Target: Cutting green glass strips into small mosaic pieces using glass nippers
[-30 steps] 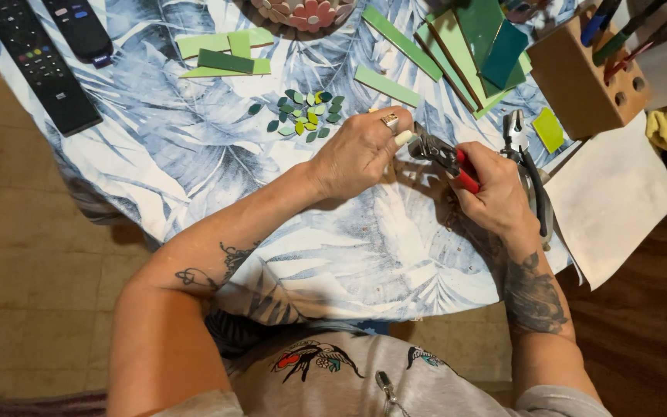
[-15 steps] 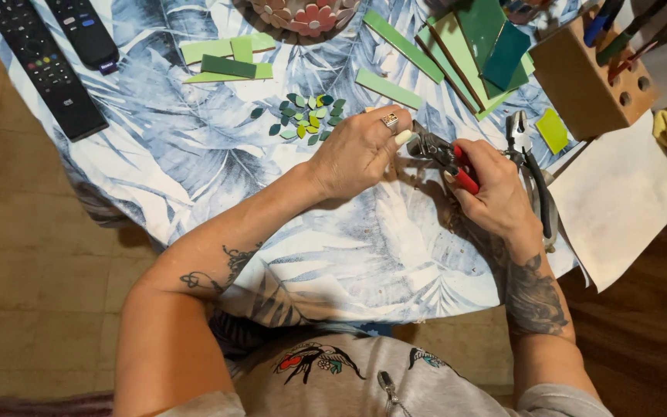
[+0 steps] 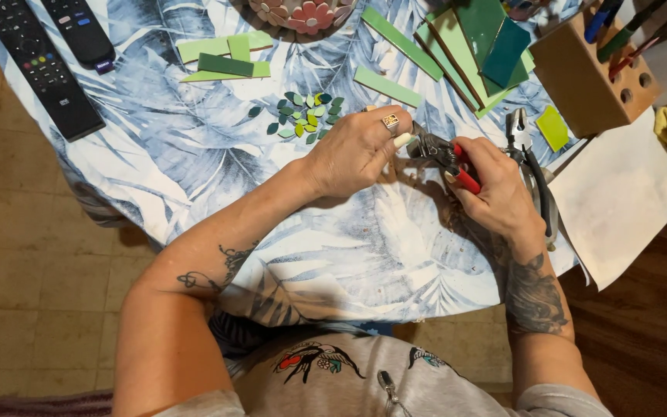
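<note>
Red-handled nippers (image 3: 443,157), right hand (image 3: 496,193) gripping them, are pointing leftward at the small piece the left hand (image 3: 357,150) is pinching.

floor (image 3: 17,255) — beige tiles | table (image 3: 194,170) — leaf-print cloth | warm light

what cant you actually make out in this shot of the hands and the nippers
Head view only:
- What the left hand pinches at the jaws of the red-handled nippers: its own fingers cover it.
- Most of the nipper handles: wrapped by the right hand.
- The flowered bowl: cut off by the top edge.
- The second pliers: partly behind the right hand.
- The small leaf-shaped pieces: too small to count surely.
</note>
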